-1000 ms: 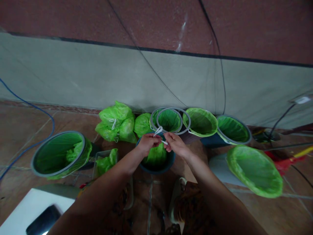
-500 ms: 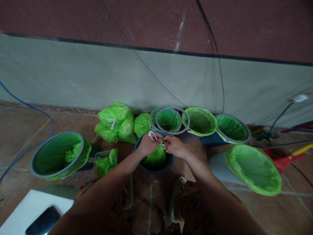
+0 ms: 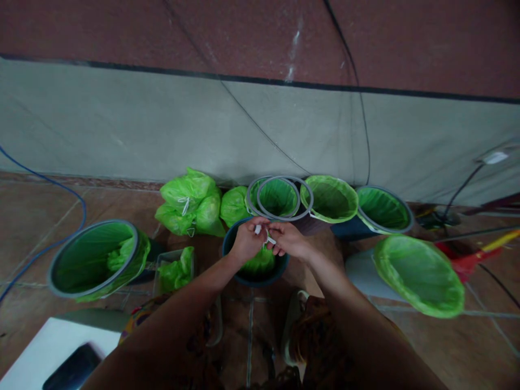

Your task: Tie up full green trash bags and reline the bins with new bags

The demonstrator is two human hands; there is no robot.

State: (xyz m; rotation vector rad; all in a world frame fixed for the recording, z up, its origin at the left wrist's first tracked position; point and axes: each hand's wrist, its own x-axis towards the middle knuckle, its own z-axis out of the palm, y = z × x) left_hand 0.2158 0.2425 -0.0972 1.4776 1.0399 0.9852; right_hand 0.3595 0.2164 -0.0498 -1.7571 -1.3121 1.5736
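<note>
The green bag (image 3: 260, 264) is thin, crinkled plastic, the blue bucket (image 3: 281, 271) smooth plastic, the wall (image 3: 122, 119) matt.

Single head-worn view — facing forward and down, hands (image 3: 247, 241) near mid-frame, wall (image 3: 170, 124) beyond, floor (image 3: 231, 319) below

A phone (image 3: 72, 368) lies on a white tabletop (image 3: 34, 355) at lower left, while a blue cable (image 3: 85, 212) loops across the tiled floor (image 3: 117, 200). Dark cables (image 3: 357, 81) trail down a maroon-and-gray wall (image 3: 162, 130); a white fitting (image 3: 495, 157) with a black cord (image 3: 463, 186) shows at far right.
</note>
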